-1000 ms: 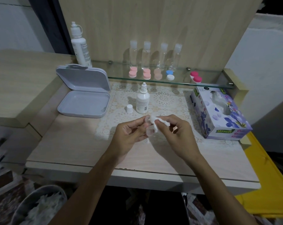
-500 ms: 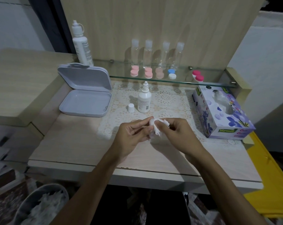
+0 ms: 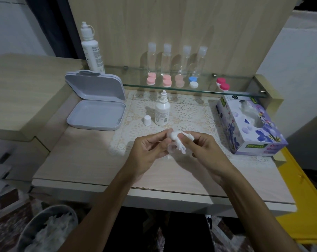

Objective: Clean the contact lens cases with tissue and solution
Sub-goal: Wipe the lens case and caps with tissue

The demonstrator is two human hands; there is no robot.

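Contact lens case (image 3: 170, 147), clear and partly hidden, was held in the pinching fingers of the left hand (image 3: 148, 151) above the lace mat (image 3: 190, 113). The right hand (image 3: 206, 151) pinched a crumpled tissue (image 3: 177, 140) against the case. Behind the mat's middle stood an uncapped solution bottle (image 3: 162, 111) with its cap (image 3: 147, 120) beside it. Left of the mat lay an open grey box (image 3: 97, 106); right of it, a tissue box (image 3: 248, 124).
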